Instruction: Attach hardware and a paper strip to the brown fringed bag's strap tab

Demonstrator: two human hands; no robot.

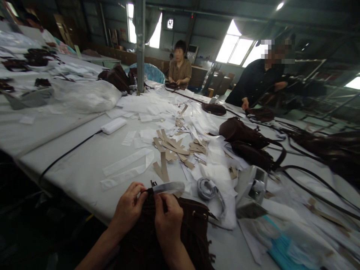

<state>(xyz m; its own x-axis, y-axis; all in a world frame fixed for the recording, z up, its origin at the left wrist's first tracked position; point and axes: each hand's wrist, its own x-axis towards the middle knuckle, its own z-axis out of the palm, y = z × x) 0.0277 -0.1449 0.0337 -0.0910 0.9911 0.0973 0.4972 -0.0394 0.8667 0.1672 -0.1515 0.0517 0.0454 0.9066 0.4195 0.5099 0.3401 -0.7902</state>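
A dark brown fringed bag (194,225) lies at the table's near edge, under my hands and partly hidden by them. My left hand (129,205) is closed in a pinch on a small dark piece at the bag's upper edge; whether it is a strap end or fringe I cannot tell. Close beside it, my right hand (168,214) pinches a translucent whitish strip (171,186) between thumb and fingers. The strip curves away to the right from the dark piece. On the bag's right side a small gold-coloured ring fitting shows.
A coiled grey tape (206,188) and a tape dispenser (251,187) stand to the right. Tan paper strips (171,146) litter the middle. More brown bags (242,137) with long straps lie beyond. A corded white box (113,126) sits left, near a metal post (140,45). Two people work across the table.
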